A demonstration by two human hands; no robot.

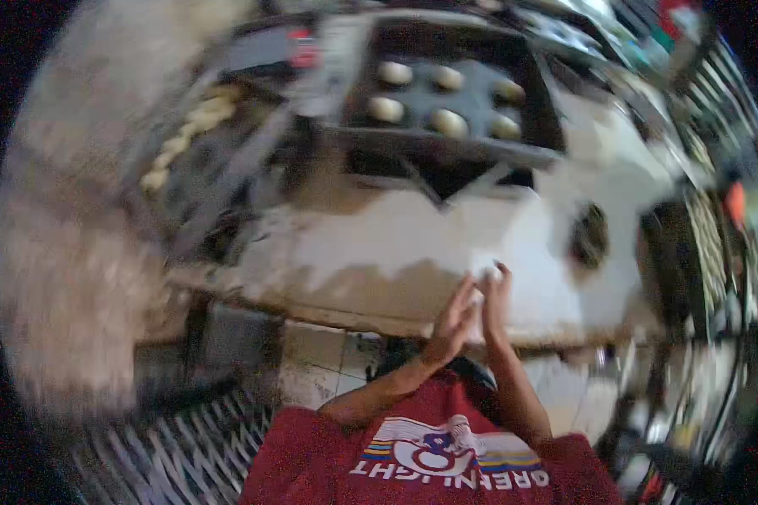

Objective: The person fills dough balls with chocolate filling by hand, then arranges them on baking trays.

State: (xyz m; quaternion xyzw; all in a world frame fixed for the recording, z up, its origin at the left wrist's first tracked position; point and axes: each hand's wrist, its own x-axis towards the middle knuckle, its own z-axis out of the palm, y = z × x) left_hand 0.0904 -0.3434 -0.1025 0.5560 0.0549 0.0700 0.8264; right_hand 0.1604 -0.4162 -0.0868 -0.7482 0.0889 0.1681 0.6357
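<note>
Across the worktable [354, 240], a tray [446, 142] holds dough balls [449, 124] that might collide if we bump it; our left hand [453, 322] and right hand [495, 310] face each other, fingers extended, whether grasping anything we cannot tell

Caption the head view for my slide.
Left hand and right hand held close together at a table, six pale balls in a dark tray beyond.

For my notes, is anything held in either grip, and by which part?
It cannot be told: the left grip and right grip are close together, blurred.
</note>
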